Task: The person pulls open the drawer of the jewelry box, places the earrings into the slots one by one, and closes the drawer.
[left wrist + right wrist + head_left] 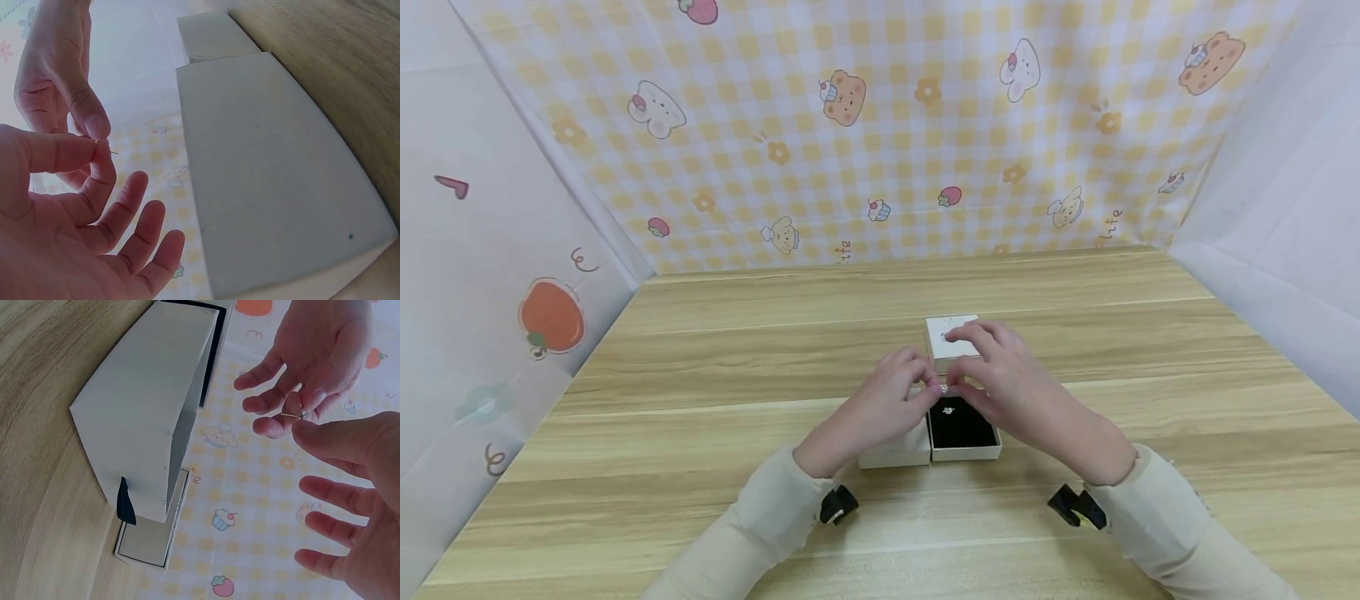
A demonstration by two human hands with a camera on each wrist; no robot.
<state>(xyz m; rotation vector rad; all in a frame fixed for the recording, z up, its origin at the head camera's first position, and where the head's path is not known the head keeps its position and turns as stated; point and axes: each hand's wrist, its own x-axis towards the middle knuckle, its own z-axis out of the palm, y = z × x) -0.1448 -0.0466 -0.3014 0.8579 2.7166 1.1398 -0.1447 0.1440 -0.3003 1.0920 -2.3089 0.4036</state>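
A small shiny stud earring is between both hands, just above the far edge of an open white box. My left hand pinches it between thumb and index finger; in the left wrist view its thin post sticks out past the fingertips. My right hand pinches it from the other side, and its other fingers are spread in the right wrist view. A second stud earring sits on the black pad inside the box. Fingers hide most of the held earring.
Left of the open box, touching it, is a white box part, partly under my left forearm. A closed white box stands behind. A black ribbon tab hangs from the open box's side. Wooden tabletop surrounds them; a checked cloth hangs behind.
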